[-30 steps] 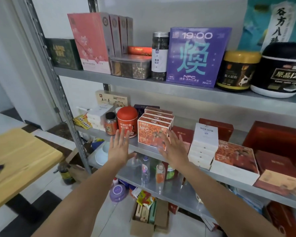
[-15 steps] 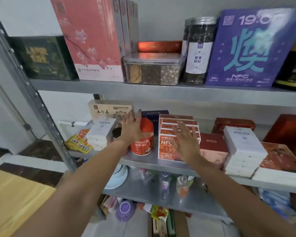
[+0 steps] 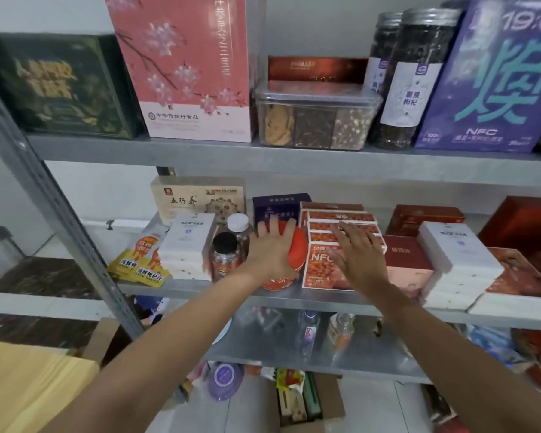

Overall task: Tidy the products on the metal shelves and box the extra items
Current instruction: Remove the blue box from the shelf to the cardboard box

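Left hand: fingers straight and slightly apart, palm laid flat over the domed lid of the red canister; nothing clamped.
Right hand: fingers spread and straight over the front of the orange NFC cartons; whether they touch cannot be told.

Middle shelf, left to right:
- yellow sachets, lying at the front edge by the upright post;
- stack of white cartons, with a beige box standing behind;
- black-capped bottle and, behind it, white-capped bottle, just beside the canister;
- red canister, upright near the front edge, dark purple box behind it;
- orange NFC cartons, standing in a row front to back, touching or just beside the canister;
- dark red carton, then a second white stack.

Top shelf: dark green box, pink blossom box, clear compartment tub, two tall jars, purple box.

Floor, below: open cardboard box holding packets. Lower left: wooden bench.
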{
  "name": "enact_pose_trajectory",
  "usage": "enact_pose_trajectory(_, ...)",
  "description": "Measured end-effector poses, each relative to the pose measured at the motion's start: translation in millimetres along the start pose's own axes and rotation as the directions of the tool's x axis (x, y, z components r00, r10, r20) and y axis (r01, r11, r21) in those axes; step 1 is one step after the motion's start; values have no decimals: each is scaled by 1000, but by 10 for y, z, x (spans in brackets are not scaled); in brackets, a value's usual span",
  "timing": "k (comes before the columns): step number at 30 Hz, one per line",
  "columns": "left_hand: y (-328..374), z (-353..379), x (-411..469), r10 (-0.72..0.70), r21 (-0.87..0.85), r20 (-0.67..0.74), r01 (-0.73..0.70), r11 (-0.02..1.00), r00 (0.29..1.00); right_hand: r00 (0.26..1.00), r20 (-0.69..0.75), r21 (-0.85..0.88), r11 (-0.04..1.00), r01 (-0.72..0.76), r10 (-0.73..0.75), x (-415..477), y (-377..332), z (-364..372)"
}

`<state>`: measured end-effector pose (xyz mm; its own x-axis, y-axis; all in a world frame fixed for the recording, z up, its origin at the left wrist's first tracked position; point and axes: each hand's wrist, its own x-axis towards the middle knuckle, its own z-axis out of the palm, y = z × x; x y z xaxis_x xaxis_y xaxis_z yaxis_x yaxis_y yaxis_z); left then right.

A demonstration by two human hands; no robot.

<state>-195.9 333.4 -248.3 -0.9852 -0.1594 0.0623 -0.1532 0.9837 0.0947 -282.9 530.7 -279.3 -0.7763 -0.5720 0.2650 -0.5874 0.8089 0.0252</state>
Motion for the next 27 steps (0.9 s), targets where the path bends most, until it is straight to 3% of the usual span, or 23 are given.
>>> enact_pose_trajectory(5,-32,20,-348,-24,-49,-74,20,999,997,1000,6,-18,1000,4,-4,4,-23,-47)
enact_pose_trajectory(10,-211,-109,-774,-143,-193,108,162,968,984,1000,10,17,999,29,-30,-22,-24,-119)
enact_pose_trajectory(12,-358,-114,-989,-166,-252,163,204,946,973,997,-66,42,999,30,-27,27,-148,-149)
enact_pose_trajectory(15,-555,-80,-1268,-182,-232,199,227,946,963,968,-210,124,979,162,-133,114,-513,-159)
enact_pose_trajectory(19,-827,20,-1487,-161,-89,187,180,980,969,915,-288,217,911,350,-283,248,-1086,-113)
enact_pose_trajectory(22,-1119,55,-1548,-134,-90,161,149,985,978,937,-203,268,905,331,-282,511,-1413,-49)
enact_pose_trajectory(27,-1586,60,-1540,-78,-93,152,93,991,985,994,93,331,943,25,-59,945,-1637,150)
